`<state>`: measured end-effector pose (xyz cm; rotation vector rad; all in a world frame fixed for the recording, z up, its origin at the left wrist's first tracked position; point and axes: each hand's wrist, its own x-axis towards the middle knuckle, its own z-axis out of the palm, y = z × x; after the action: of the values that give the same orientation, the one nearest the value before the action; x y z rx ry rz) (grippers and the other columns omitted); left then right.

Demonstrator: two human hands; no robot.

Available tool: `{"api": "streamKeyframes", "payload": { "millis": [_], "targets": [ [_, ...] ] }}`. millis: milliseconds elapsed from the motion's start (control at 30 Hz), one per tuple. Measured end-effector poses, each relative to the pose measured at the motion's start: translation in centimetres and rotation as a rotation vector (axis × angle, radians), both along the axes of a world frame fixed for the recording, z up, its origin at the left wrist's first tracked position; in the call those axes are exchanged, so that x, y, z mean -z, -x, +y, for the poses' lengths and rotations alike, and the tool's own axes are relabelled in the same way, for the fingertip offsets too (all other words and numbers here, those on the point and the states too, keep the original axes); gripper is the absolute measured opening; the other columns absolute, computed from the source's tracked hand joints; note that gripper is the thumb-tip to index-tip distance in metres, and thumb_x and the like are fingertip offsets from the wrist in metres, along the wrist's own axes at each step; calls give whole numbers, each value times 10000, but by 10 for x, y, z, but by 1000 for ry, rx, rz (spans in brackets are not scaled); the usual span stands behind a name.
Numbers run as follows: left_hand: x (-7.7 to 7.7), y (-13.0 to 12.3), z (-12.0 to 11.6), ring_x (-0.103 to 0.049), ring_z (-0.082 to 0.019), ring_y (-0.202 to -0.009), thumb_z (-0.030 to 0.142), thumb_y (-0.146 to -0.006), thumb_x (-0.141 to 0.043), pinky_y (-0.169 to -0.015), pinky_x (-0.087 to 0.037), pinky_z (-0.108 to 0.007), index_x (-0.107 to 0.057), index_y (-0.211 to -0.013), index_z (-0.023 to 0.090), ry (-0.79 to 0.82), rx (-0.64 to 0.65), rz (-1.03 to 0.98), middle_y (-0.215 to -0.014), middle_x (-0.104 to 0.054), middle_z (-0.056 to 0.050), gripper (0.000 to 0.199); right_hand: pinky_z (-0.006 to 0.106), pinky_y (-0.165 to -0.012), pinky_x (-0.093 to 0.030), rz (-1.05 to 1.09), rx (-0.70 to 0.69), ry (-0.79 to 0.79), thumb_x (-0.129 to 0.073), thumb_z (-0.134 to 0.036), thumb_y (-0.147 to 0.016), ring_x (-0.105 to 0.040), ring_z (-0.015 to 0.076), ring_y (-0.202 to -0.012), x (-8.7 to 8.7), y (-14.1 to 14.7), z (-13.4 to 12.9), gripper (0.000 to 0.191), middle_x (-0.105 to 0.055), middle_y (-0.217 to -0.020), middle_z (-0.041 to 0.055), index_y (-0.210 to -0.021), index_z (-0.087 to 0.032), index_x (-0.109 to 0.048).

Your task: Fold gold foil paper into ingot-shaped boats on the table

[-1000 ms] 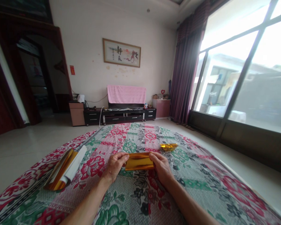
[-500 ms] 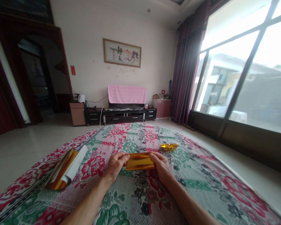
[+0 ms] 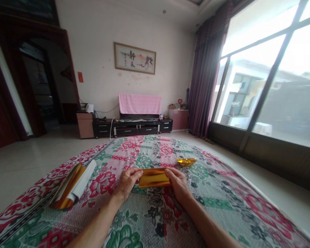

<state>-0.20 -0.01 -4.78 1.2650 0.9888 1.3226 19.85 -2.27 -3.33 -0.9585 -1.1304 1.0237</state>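
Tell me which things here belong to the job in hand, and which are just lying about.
Belong to the job:
gold sheet, held by left hand and right hand
probably the curled gold-and-white sheets, left
probably the folded gold piece, right

Just about the room:
pink cloth
framed picture
purple curtain

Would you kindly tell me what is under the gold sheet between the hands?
Flowered cloth shows beyond and in front of the gold sheet; whatever lies directly beneath it is covered.

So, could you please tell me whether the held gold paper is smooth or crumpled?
Smooth: left hand and right hand pinch opposite ends of the gold paper, its long edges straight.
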Motion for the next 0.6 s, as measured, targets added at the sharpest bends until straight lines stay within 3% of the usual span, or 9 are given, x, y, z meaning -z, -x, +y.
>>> {"api": "streamKeyframes", "payload": {
  "millis": [600],
  "targets": [
    [3,0,3,-562,-130,-596,354,-684,-641,-562,-417,-214,-692,-869,134,-23,-22,45,-648,-642,-12,292,199,-516,-339,-61,42,-17,-634,-370,-686,-434,112,-586,0,0,0,228,-523,-602,-9,-684,-143,-656]
  ]
}}
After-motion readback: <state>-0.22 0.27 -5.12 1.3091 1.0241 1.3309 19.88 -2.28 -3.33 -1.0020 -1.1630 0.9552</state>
